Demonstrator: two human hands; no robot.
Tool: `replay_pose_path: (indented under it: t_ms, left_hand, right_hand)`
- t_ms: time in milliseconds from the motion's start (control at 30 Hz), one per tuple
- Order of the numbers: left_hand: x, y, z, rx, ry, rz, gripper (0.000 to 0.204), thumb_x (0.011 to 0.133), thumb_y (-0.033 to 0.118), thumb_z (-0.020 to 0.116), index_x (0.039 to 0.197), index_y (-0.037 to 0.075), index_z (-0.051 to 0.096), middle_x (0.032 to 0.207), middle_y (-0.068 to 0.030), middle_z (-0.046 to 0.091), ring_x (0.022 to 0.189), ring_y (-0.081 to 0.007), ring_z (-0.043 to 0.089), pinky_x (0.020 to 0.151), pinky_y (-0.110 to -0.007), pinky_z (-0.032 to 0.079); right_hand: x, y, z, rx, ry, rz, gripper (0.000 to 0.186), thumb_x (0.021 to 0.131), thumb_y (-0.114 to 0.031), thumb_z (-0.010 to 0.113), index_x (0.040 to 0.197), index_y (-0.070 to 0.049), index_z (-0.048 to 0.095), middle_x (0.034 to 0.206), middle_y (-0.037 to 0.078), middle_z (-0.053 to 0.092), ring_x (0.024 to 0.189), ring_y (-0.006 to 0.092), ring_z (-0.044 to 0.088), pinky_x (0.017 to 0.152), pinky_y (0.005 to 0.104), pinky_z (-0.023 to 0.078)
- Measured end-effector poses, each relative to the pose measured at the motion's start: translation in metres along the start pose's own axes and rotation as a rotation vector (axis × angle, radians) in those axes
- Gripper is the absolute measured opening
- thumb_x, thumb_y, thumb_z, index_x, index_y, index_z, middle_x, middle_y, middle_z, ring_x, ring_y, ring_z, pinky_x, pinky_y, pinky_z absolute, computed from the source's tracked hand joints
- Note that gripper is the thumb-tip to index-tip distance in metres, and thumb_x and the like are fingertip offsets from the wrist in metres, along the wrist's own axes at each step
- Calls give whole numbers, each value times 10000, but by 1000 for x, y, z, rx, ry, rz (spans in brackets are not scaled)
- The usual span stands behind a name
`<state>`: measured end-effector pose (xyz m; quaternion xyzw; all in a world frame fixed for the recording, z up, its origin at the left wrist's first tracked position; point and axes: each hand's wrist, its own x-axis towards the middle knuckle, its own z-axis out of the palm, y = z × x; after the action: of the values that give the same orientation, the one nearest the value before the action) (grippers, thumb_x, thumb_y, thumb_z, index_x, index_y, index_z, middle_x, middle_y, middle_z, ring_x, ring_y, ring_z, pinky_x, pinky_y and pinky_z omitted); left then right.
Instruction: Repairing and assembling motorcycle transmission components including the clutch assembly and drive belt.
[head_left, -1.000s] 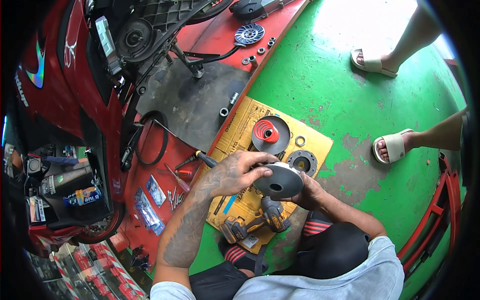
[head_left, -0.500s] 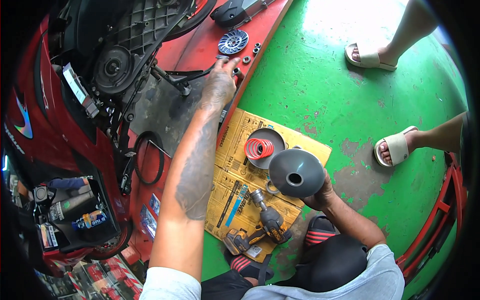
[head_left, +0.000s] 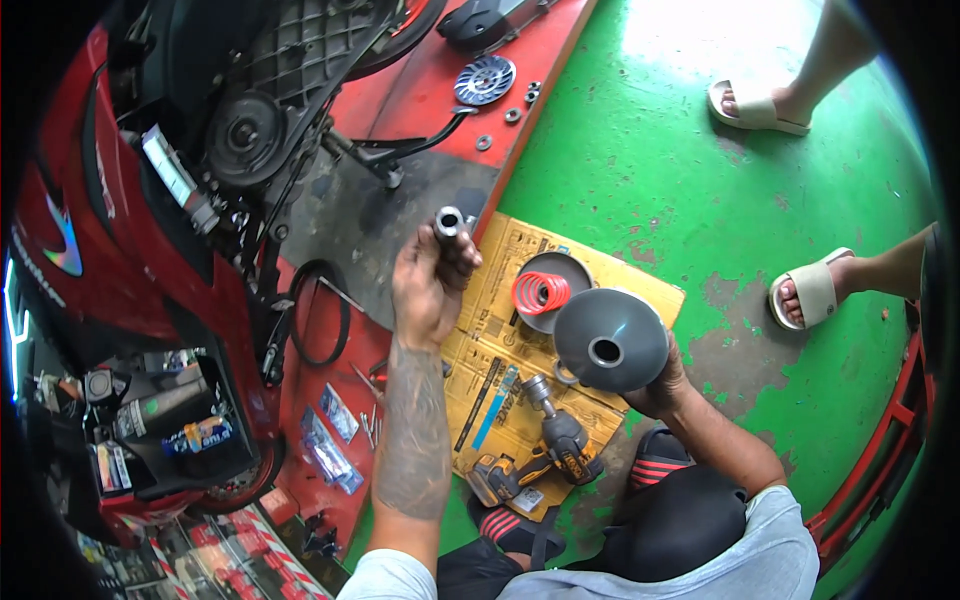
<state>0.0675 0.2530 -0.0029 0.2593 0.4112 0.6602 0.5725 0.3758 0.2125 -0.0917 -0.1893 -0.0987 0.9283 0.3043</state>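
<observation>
Head view, left hand [head_left: 428,290]: a small metal sleeve [head_left: 449,222] is held upright at the fingertips, the grip closed around its lower part; the hand is raised above the edge of the cardboard sheet [head_left: 500,330].
Head view, right hand [head_left: 662,385]: a grey cone-shaped pulley half [head_left: 610,340] is held from below and behind, the grip closed on its rim; its centre bore is turned toward the camera.
Sleeve and pulley half: they are kept apart, the sleeve up and to the left of the pulley half.
Cardboard sheet: it is laid flat on the green floor [head_left: 700,170], just beside the red ramp [head_left: 420,110].
On the cardboard: a round drum with a red coil spring [head_left: 541,292] is seen just left of the pulley half; a yellow and black impact driver [head_left: 540,450] is laid near the person's knees.
On the ramp: a finned round disc [head_left: 485,80] is set near the top, with small washers [head_left: 512,115] just beside it; a black drive belt [head_left: 318,325] is laid by the scooter.
Scooter [head_left: 150,250]: its red body is seen at left, with the engine side opened.
Bystander: two sandalled feet [head_left: 815,290] are seen on the floor at right, well apart from the hands.
</observation>
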Motion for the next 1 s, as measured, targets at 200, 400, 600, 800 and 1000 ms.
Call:
replay_pose_path:
  t_ms: [200, 400, 600, 800, 1000]
  left_hand:
    - [-81, 18, 31, 194, 2, 115, 421, 1043, 347, 590, 1238, -26, 597, 963, -84, 679, 815, -155, 648, 765, -298, 548]
    - [-149, 0, 69, 1015, 80, 189, 254, 910, 107, 772, 1110, -30, 696, 977, -101, 733, 895, -160, 694, 796, -303, 549]
    - [-160, -7, 73, 1322, 80, 357, 290, 868, 94, 795, 1112, -21, 690, 981, -154, 716, 882, -271, 712, 784, -379, 564]
    - [-175, -9, 64, 1439, -14, 496, 298, 825, 6, 786, 1113, 22, 712, 1064, -127, 703, 987, -289, 692, 843, -394, 564]
    - [-184, -12, 49, 1276, 38, 389, 300, 810, -34, 787, 1099, 16, 719, 1030, -131, 717, 959, -256, 716, 836, -350, 577]
  right_hand:
    - [3, 18, 26, 61, -29, 21, 979, 815, -745, 677, 1533, -148, 383, 1515, 104, 482, 1394, 297, 479, 1163, 563, 389]
    - [5, 36, 37, -12, 7, -34, 881, 878, -615, 710, 1497, -66, 407, 1459, 110, 526, 1335, 258, 534, 1137, 489, 438]
    - [-2, 38, 44, -53, -19, -139, 369, 986, -290, 700, 1228, -40, 578, 1162, 43, 648, 1094, 136, 639, 959, 337, 545]
    - [-3, 44, 46, -175, 23, -150, 267, 1008, -272, 673, 1179, -79, 603, 1083, -8, 651, 952, 66, 610, 788, 252, 499]
    - [-4, 50, 43, -321, 66, -72, 288, 1013, -304, 662, 1171, -70, 606, 1013, -24, 635, 913, 55, 600, 761, 231, 493]
